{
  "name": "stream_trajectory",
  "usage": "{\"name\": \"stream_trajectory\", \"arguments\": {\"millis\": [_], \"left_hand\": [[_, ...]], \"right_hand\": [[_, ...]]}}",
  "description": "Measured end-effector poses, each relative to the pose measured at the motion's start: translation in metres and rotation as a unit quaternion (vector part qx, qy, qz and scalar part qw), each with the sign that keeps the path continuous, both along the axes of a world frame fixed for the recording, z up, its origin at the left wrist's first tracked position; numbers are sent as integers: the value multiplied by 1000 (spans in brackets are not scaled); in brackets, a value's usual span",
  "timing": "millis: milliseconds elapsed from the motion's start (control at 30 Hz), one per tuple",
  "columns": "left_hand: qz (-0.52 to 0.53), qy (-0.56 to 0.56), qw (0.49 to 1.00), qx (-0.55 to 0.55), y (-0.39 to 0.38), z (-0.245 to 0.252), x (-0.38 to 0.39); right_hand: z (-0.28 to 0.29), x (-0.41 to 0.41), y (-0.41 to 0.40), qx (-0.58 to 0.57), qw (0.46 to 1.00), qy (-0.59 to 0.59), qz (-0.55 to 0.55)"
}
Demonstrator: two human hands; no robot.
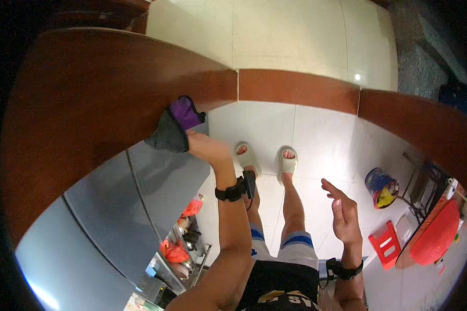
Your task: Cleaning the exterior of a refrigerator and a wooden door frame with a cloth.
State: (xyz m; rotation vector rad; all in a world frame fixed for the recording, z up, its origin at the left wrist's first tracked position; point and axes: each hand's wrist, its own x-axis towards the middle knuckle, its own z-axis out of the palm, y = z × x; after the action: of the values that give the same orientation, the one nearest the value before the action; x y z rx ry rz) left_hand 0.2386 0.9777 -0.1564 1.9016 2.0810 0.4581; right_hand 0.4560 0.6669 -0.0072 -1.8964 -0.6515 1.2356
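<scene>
A purple and dark grey cloth or mitt [167,130] covers the fingers of my left hand [204,144], and it lies against the lower part of a dark brown wooden surface [101,89]. Whether those fingers grip the cloth or sit inside it cannot be seen. My right hand [344,217] hangs over the tiled floor on the right, holding nothing, its fingers extended and the thumb apart. Both wrists wear black straps with small devices.
Grey refrigerator-like panels [113,210] stand at the left, beside a metal rack [198,229] with red bags and pans. At right are a bin [381,188], a red plastic stool [386,245] and a table [406,258] bearing a red cover. A brown strip [295,85] crosses the floor.
</scene>
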Motion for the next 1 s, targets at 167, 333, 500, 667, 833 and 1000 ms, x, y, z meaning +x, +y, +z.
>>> {"name": "stream_trajectory", "arguments": {"millis": [167,333,500,667,833,1000], "left_hand": [[94,-675,729,59,-5,-49,33],[226,-791,564,-68,25,-90,-2],[269,-780,531,-194,45,-164,11],[451,-719,458,-265,68,-287,-8],[424,-688,522,-273,84,-352,-19],[347,-706,545,-291,83,-372,1]], "right_hand": [[-43,-11,-20,-5,998,51,-35],[-79,-33,-23,-14,992,77,-94],[-107,-48,-31,-25,987,97,-124],[-116,-65,-33,-86,976,107,-166],[-134,-82,-43,-103,966,113,-208],[-126,-83,-50,-128,958,118,-227]]}}
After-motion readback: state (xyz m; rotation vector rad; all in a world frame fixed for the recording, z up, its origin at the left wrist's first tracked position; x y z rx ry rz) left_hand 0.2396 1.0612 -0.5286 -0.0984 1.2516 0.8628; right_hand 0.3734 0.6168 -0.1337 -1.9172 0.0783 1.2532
